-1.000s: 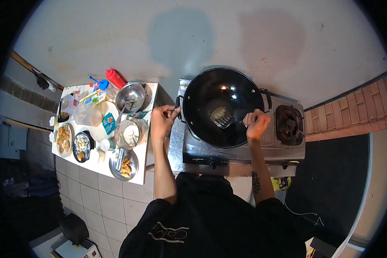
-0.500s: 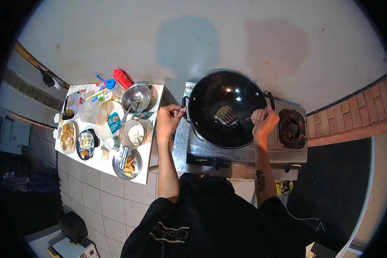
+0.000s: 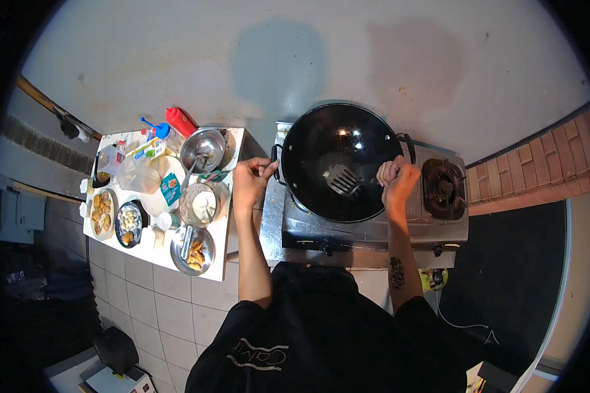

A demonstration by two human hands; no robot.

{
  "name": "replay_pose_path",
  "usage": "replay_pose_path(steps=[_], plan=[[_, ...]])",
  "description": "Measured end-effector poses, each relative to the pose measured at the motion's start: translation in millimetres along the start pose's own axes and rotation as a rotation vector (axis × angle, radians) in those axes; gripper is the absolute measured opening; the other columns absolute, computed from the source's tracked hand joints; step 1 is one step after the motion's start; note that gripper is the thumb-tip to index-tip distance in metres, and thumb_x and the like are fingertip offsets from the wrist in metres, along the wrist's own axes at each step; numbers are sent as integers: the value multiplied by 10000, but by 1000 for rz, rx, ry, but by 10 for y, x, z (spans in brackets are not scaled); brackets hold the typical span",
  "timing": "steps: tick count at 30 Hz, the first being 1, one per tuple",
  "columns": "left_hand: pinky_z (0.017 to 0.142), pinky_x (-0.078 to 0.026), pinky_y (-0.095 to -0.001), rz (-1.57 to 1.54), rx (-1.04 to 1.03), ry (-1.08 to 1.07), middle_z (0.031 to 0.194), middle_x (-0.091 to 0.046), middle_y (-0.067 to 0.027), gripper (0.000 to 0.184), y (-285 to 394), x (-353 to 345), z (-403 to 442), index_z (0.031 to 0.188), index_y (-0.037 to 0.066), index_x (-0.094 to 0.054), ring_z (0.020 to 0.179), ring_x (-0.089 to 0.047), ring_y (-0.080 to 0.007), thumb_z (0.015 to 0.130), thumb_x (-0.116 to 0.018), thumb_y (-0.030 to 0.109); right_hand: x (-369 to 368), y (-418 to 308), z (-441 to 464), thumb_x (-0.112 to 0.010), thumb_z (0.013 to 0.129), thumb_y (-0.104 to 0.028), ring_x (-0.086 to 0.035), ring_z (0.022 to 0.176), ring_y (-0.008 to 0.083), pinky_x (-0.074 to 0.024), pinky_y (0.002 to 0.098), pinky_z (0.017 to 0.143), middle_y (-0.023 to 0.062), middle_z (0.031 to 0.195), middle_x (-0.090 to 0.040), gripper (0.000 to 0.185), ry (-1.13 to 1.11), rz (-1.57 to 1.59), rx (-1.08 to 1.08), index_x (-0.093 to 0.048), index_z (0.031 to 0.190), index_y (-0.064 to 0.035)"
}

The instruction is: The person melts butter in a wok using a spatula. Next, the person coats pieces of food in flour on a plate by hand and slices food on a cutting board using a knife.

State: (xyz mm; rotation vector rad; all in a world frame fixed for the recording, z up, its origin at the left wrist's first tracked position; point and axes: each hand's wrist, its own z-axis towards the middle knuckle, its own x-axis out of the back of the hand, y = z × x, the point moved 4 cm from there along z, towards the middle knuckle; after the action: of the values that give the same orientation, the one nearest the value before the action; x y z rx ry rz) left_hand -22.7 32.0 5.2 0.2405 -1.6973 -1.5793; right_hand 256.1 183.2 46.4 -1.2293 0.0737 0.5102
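Note:
A large black wok (image 3: 334,141) sits on the left burner of a steel gas stove (image 3: 373,232). My left hand (image 3: 252,180) pinches the wok's left handle. My right hand (image 3: 398,182) is closed round the handle of a slotted spatula (image 3: 343,181), its metal head inside the wok. A small pale patch of food or liquid (image 3: 329,169) lies at the wok's bottom, beside the spatula head.
To the left, a white table (image 3: 233,216) bears a steel bowl (image 3: 203,150), a bowl of white mixture (image 3: 202,204), a plate with fried pieces (image 3: 193,251), a red bottle (image 3: 181,122) and several dishes. A bare burner (image 3: 444,189) is at the stove's right.
The spatula head has shifted slightly within the wok, and my right hand has moved a little with it. My left hand stays at the wok handle. The whole view has swayed slightly.

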Motion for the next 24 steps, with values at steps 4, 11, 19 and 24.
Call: replay_pose_path(steps=[4, 11, 19, 24], plan=[[485, -345, -253, -17, -39, 9, 532, -450, 3, 233, -10, -5, -5, 796, -42, -682, 510, -389, -62, 765, -774, 169, -35, 80, -38, -376, 902, -94, -257, 362, 88, -177, 260, 352, 5, 446, -261, 392, -4, 36, -36, -301, 518, -61], [486, -348, -251, -14, -47, 32, 534, -439, 3, 220, 28, -13, -13, 794, -48, -678, 511, -392, -62, 767, -770, 151, -82, 96, -4, -381, 894, -97, -249, 359, 81, -163, 256, 354, -2, 445, -247, 409, 72, 7, -150, -288, 496, -83], [484, -352, -253, 39, -42, 31, 524, -450, -6, 232, 67, 4, -13, 770, -50, -674, 502, -397, -68, 764, -773, 160, -239, 61, -46, -401, 885, -110, -265, 377, 66, -161, 254, 371, -27, 473, -253, 402, 3, -71, -191, -286, 501, -82], [495, -366, -269, -14, -4, -1, 516, -448, -25, 237, -24, -22, 33, 763, -44, -672, 497, -401, -91, 758, -774, 170, -254, 15, -57, -396, 872, -85, -269, 386, 62, -168, 252, 375, -19, 467, -281, 376, -17, -83, -140, -303, 508, -78]])
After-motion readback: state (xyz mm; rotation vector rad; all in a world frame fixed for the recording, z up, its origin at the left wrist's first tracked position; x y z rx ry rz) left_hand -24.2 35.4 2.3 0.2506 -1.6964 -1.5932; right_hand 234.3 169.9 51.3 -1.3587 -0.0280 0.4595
